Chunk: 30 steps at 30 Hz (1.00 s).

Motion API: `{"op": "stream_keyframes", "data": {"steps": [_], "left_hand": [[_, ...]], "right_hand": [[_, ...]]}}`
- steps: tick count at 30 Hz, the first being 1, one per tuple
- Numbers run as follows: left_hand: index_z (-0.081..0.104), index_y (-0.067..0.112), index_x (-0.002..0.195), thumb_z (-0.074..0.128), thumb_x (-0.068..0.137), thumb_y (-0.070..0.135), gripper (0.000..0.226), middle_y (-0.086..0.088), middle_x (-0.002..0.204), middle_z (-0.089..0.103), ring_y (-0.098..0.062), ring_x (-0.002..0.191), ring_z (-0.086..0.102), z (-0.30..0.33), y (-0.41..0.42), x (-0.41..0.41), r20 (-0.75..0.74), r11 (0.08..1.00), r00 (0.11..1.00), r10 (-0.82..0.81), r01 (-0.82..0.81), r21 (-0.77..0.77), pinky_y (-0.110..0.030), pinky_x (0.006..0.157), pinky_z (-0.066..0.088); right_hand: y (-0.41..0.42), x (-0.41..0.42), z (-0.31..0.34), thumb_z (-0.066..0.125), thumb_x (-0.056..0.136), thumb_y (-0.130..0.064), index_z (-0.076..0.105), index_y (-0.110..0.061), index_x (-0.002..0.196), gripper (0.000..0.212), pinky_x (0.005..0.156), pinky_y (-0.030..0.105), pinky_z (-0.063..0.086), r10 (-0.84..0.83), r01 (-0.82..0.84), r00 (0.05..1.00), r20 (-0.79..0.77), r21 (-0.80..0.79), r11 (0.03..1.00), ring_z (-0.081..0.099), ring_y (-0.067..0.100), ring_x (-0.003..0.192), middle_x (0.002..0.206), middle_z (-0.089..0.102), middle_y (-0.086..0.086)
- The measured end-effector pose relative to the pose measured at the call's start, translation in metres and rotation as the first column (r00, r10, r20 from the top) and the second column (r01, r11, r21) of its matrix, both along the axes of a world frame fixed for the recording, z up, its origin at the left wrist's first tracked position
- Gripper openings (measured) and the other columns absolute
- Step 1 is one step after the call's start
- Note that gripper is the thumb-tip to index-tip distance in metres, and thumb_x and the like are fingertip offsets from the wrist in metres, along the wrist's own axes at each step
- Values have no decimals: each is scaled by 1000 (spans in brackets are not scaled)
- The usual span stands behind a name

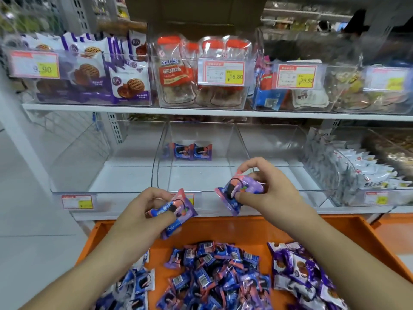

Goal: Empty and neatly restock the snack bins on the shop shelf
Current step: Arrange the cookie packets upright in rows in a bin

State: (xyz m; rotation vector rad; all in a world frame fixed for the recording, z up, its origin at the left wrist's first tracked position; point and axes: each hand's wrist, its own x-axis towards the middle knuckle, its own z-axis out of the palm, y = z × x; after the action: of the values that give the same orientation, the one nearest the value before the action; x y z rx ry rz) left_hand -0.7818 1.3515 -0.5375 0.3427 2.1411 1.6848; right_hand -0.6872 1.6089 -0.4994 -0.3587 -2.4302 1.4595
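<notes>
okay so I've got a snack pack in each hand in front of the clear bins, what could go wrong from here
1. The right hand and left hand each pinch a slippery pack; one could drop short of the middle bin.
2. Only two packs stand upright at the bin's back; a tossed pack may topple them.
3. The orange tray holds different snack piles close together, so kinds could get mixed.

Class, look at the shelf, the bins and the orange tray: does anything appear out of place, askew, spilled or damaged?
Nothing looks damaged. The loose heap of snack packets on the orange tray looks deliberate, part of restocking. Only two packets stand in the middle clear bin; left hand and right hand each hold another.
</notes>
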Motion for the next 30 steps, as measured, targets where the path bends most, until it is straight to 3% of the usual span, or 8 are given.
{"op": "stream_keyframes", "data": {"steps": [5, 8, 10, 13, 18, 22, 25, 30], "left_hand": [[66, 42, 100, 83, 86, 24, 29, 14, 93, 77, -9, 84, 71, 11, 30, -18, -312, 990, 946, -86, 44, -137, -38, 77, 59], [67, 36, 98, 85, 85, 27, 24, 15, 88, 77, -3, 73, 70, 13, 78, -53, -399, 988, 913, -91, 33, -150, -26, 63, 53], [69, 33, 91, 87, 82, 23, 23, 10, 81, 75, -11, 65, 67, 5, 117, -89, -427, 989, 902, -71, 7, -150, -33, 59, 55], [70, 34, 84, 91, 74, 28, 24, 7, 75, 71, -20, 67, 62, -14, 171, -144, -476, 984, 876, -83, -5, -179, -42, 70, 57], [75, 25, 93, 87, 78, 18, 20, 5, 92, 73, -17, 84, 66, -51, 231, -199, -643, 942, 736, -210, -25, -336, -19, 69, 47], [77, 24, 93, 86, 81, 23, 15, 2, 91, 72, -21, 85, 64, -77, 249, -229, -687, 907, 655, -314, -6, -421, -35, 75, 52], [77, 25, 95, 85, 82, 32, 17, 5, 94, 68, -21, 95, 58, -88, 255, -246, -755, 866, 539, -372, -91, -492, -39, 83, 50], [76, 22, 105, 81, 88, 36, 23, 2, 106, 58, -24, 109, 45, -91, 260, -256, -806, 848, 463, -369, -187, -496, -33, 88, 38]], "right_hand": [[41, -24, -8, 81, 85, -19, 53, -38, 107, 40, 72, 37, 56, -92, 100, 994, -54, 164, 981, 67, 11, 81, 90, 73, -5], [59, -31, -23, 79, 91, -24, 52, -54, 132, 58, 81, 14, 50, -99, 109, 994, -53, 252, 961, 62, -5, 102, 115, 66, -20], [69, -33, -36, 78, 92, -27, 56, -56, 133, 54, 85, 7, 44, -101, 113, 993, -55, 288, 951, 59, -6, 106, 121, 65, -17], [76, -37, -50, 81, 90, -29, 63, -52, 124, 45, 92, 13, 45, -120, 139, 989, -84, 278, 951, 58, -2, 110, 121, 66, -20], [79, -34, -59, 81, 90, -30, 62, -57, 122, 46, 90, 17, 51, -117, 137, 987, -106, 202, 970, 59, -4, 115, 118, 64, -30], [82, -36, -62, 82, 87, -31, 61, -60, 120, 48, 87, 28, 57, -124, 141, 986, -110, 160, 977, 60, -3, 112, 114, 65, -30], [82, -39, -64, 82, 87, -30, 61, -59, 117, 48, 85, 19, 56, -113, 129, 988, -109, 151, 980, 59, -7, 113, 114, 62, -34], [80, -39, -62, 83, 87, -26, 64, -58, 115, 46, 72, 10, 53, -100, 113, 990, -103, 127, 985, 59, -7, 109, 112, 63, -32]]}}
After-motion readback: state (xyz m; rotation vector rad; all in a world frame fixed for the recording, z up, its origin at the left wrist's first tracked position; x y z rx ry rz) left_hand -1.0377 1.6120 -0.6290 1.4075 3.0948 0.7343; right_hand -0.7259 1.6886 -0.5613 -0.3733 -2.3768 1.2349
